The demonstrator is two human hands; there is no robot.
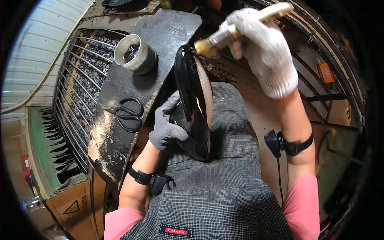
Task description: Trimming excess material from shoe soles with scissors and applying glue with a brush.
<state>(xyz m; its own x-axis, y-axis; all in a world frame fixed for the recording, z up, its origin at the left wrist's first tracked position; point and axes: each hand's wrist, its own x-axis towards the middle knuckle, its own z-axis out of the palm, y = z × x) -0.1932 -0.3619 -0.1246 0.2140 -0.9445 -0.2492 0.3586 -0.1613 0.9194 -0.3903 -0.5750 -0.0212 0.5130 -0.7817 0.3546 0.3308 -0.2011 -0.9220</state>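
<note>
Black shoe; bristles perhaps amber.

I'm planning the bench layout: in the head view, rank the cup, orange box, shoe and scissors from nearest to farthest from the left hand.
1. Shoe: held in the left hand.
2. Scissors: just to its left.
3. Cup: farther up, to the left.
4. Orange box: far right.

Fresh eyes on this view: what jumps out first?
The glossy black shoe at centre, gripped by the gray-gloved left hand. Then the brush in the white-gloved right hand, its bristles beside the shoe's upper end. On the bench at left are a gray cup and black scissors.
</note>
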